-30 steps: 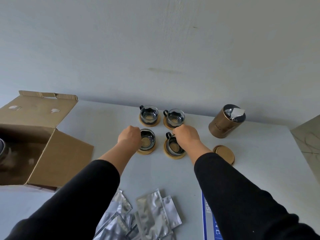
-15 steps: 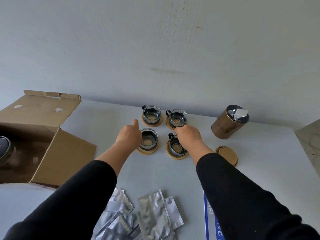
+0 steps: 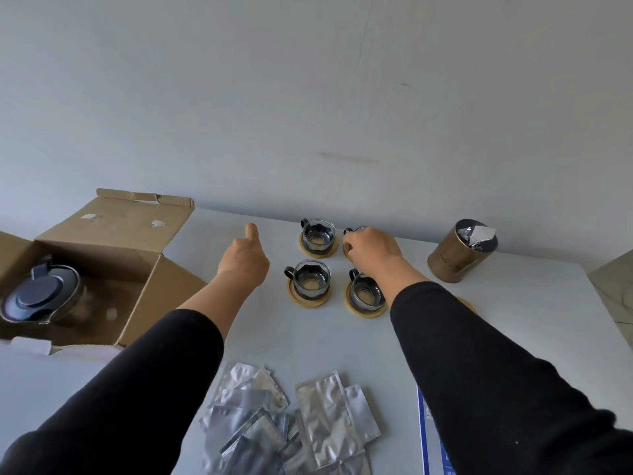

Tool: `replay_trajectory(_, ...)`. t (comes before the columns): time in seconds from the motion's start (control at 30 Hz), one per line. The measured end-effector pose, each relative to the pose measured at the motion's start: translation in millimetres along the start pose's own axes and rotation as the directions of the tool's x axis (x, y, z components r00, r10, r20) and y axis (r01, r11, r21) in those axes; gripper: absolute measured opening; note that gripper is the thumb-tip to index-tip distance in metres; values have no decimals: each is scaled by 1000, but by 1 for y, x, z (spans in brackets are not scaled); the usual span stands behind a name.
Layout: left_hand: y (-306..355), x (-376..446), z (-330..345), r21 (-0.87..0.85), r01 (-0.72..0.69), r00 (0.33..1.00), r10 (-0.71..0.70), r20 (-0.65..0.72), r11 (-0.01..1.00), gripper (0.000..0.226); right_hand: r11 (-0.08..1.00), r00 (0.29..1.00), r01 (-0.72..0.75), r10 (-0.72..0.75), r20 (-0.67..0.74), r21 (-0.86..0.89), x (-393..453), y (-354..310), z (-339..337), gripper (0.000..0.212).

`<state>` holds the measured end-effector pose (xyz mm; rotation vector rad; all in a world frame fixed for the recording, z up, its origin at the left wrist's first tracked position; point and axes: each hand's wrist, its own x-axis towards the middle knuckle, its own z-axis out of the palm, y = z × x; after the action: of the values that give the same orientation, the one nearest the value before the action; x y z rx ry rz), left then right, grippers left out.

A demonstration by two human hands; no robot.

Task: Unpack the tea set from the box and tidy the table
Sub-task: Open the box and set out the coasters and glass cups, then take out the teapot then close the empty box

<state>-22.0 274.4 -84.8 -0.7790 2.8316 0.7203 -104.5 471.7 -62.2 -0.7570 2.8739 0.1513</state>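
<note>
Four glass cups point(image 3: 312, 281) are sitting on coasters beside the cardboard box point(image 3: 113, 255); the right hand point(image 3: 373, 250) is curling over the far-right cup, grip hidden, while the left hand point(image 3: 244, 260), empty and loosely closed, is hovering nearer the box's teapot point(image 3: 39, 296).

Left hand point(image 3: 244, 265): bare, loosely curled, thumb pointing up and away, holding nothing; forearm bare, black sleeve from mid-forearm. Right hand point(image 3: 373, 250): bare, back up, fingers curled downward, what they grip hidden; wrist bare, black sleeve behind. Both arms extended forward, well apart.
</note>
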Motion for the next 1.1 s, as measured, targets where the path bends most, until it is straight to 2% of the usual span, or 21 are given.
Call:
replay_trajectory(0.13, -25, -13, -36, 6, -10, 999, 10, -52, 1000, 53, 999, 999, 34, -33, -37, 28, -4, -45, -26, 30)
replay_trajectory(0.27, -66, -27, -77, -5, -32, 991, 31, -132, 999, 50, 996, 996, 55, -49, -78, 71, -9, -104, -51, 30)
replay_trajectory(0.47, -153, -46, -143, 39, -28, 982, 35, -187, 999, 50, 989, 992, 58, -42, -116, 138, -23, -203, -73, 30)
replay_trajectory(0.57, -208, -54, -174, 59, 32, 973, -17, -230, 998, 39, 979, 992, 83, -63, -110, 185, -27, -261, -76, 30)
replay_trajectory(0.67, -250, -55, -192, 94, 88, 978, -68, -199, 992, 28, 970, 990, 115, -93, -109, 216, -30, -307, -73, 32)
replay_trajectory(0.77, -274, -55, -196, 143, 79, 988, -58, -142, 987, 26, 962, 988, 146, -132, -73, 233, -31, -339, -64, 32)
replay_trajectory(0.87, -286, -49, -193, 189, 30, 995, -11, -100, 982, 29, 953, 985, 171, -170, -27, 249, -26, -357, -54, 37)
replay_trajectory(1.1, -304, -25, -187, 334, -128, 988, 149, -38, 934, 44, 943, 979, 167, -193, 66, 288, -1, -391, -44, 68)
